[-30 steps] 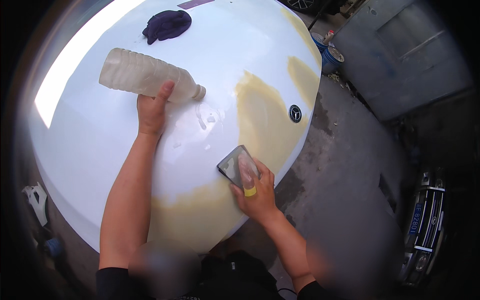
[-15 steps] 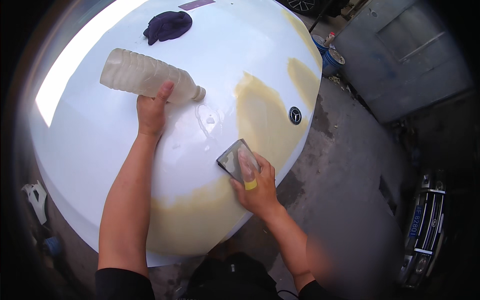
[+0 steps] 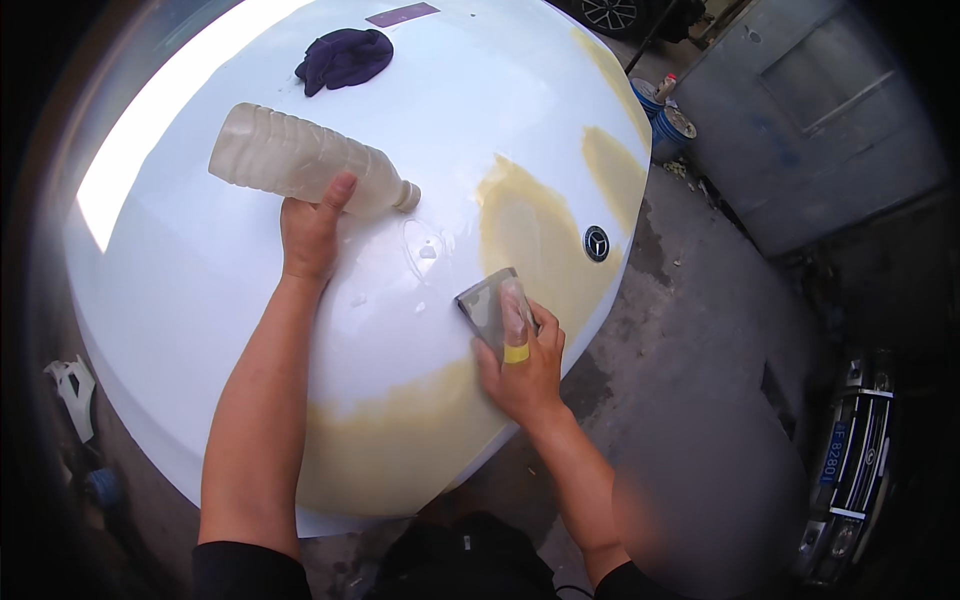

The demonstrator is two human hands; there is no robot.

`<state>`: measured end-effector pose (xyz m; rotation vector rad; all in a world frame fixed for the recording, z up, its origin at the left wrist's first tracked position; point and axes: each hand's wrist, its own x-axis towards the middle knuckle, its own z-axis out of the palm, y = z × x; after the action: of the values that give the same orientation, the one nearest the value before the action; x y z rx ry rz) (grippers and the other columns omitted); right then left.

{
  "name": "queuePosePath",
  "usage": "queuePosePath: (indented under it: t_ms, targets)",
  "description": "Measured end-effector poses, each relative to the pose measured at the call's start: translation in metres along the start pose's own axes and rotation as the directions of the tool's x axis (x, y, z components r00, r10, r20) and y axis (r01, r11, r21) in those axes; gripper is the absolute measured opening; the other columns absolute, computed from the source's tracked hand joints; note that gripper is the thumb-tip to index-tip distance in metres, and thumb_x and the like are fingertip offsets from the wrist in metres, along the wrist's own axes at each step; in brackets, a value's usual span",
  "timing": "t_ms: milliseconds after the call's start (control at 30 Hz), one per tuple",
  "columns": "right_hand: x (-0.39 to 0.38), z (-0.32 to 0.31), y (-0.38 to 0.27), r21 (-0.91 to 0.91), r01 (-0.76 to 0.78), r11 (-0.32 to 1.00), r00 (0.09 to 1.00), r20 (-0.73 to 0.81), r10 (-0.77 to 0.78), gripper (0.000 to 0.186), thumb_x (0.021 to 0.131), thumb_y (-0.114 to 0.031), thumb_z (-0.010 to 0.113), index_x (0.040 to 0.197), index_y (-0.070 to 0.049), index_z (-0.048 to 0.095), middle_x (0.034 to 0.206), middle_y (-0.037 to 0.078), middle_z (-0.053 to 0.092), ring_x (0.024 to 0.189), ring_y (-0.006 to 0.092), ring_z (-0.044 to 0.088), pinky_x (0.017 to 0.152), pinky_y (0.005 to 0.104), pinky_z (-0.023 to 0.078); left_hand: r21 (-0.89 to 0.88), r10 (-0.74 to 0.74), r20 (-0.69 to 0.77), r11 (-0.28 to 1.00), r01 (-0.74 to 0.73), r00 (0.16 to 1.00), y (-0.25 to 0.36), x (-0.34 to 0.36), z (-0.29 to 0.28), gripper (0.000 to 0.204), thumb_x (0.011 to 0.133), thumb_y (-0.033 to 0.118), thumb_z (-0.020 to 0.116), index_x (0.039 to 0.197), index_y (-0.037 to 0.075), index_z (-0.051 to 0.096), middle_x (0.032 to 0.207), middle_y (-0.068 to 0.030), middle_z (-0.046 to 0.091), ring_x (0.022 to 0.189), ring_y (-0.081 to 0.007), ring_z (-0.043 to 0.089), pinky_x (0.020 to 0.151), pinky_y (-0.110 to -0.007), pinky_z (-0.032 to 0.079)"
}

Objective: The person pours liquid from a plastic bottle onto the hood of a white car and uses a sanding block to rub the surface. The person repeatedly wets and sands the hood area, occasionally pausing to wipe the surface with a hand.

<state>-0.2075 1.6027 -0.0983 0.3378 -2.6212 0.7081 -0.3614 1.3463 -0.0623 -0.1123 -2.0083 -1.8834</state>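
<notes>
A cloudy plastic bottle (image 3: 295, 155) lies tilted in the grip of my left hand (image 3: 310, 238), its neck angled down to the right above a white car hood (image 3: 190, 320). Clear water (image 3: 428, 252) pools on the paint just below the bottle's mouth. My right hand (image 3: 528, 375) presses a dark grey sanding block (image 3: 484, 304) onto the hood, at the edge of a yellowish sanded patch (image 3: 525, 225). Yellow tape wraps one finger of that hand. The block's underside is hidden.
A crumpled dark purple cloth (image 3: 345, 60) and a flat purple strip (image 3: 402, 14) rest on the far hood. A round badge (image 3: 596, 243) sits near its right edge. Blue buckets (image 3: 672, 128) stand beside a grey panel (image 3: 810, 110); a loose car front grille (image 3: 850, 460) is at the right.
My right hand has slid the sanding block away from me and slightly right over the hood. The bottle stays tilted in my left hand. The whole view has shifted a little.
</notes>
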Motion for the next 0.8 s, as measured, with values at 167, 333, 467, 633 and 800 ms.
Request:
queuePosePath:
  t_ms: [167, 333, 467, 633, 800]
  targets:
    - [0.116, 0.006, 0.025, -0.076, -0.174, 0.982, 0.983, 0.048, 0.178, 0.077, 0.084, -0.015, 0.07, 0.15, -0.007, 0.031, 0.135, 0.017, 0.056, 0.12, 0.038, 0.047, 0.102, 0.048, 0.035, -0.034, -0.064, 0.006, 0.997, 0.064, 0.998, 0.001, 0.002, 0.001, 0.064, 0.088, 0.053, 0.069, 0.121, -0.001, 0.06, 0.114, -0.0111, 0.063, 0.104, -0.0223, 0.058, 0.093, -0.034, 0.046]
    - [-0.018, -0.008, -0.003, -0.007, 0.007, 1.0, 0.999, 0.05, -0.006, 0.082, 0.078, -0.014, 0.076, 0.149, -0.01, 0.035, 0.138, 0.014, 0.056, 0.122, 0.0403, 0.047, 0.103, 0.0498, 0.035, -0.027, -0.007, -0.018, 1.0, 0.007, 1.0, -0.002, 0.0, -0.003, 0.061, 0.088, 0.051, 0.07, 0.12, 0.0, 0.06, 0.112, -0.0102, 0.064, 0.102, -0.0222, 0.059, 0.09, -0.033, 0.047]
    - [-0.027, -0.011, -0.006, -0.027, 0.042, 0.999, 0.998, 0.053, -0.04, 0.085, 0.076, -0.013, 0.077, 0.149, -0.01, 0.035, 0.138, 0.013, 0.056, 0.121, 0.0387, 0.049, 0.101, 0.0488, 0.036, -0.02, 0.011, -0.01, 1.0, -0.012, 1.0, -0.002, 0.0, -0.003, 0.061, 0.087, 0.051, 0.071, 0.12, 0.0, 0.06, 0.112, -0.0094, 0.064, 0.1, -0.0214, 0.059, 0.087, -0.032, 0.048]
    - [0.137, 0.008, 0.028, -0.089, -0.157, 0.984, 0.984, 0.071, 0.164, 0.074, 0.085, -0.012, 0.068, 0.149, -0.006, 0.033, 0.138, 0.017, 0.055, 0.122, 0.0389, 0.046, 0.102, 0.0463, 0.035, -0.04, -0.052, -0.013, 0.998, 0.051, 0.999, 0.002, 0.001, 0.001, 0.062, 0.087, 0.05, 0.071, 0.121, 0.0, 0.059, 0.112, -0.0094, 0.063, 0.1, -0.0195, 0.059, 0.085, -0.031, 0.048]
    - [0.056, 0.005, 0.01, -0.057, 0.004, 0.998, 0.999, 0.053, -0.001, 0.08, 0.08, -0.014, 0.074, 0.149, -0.007, 0.033, 0.14, 0.014, 0.054, 0.123, 0.0394, 0.046, 0.102, 0.0483, 0.035, -0.077, -0.068, -0.033, 0.995, 0.065, 0.997, -0.001, 0.003, -0.011, 0.062, 0.086, 0.048, 0.073, 0.122, 0.0, 0.059, 0.114, -0.0101, 0.063, 0.103, -0.0206, 0.058, 0.09, -0.033, 0.047]
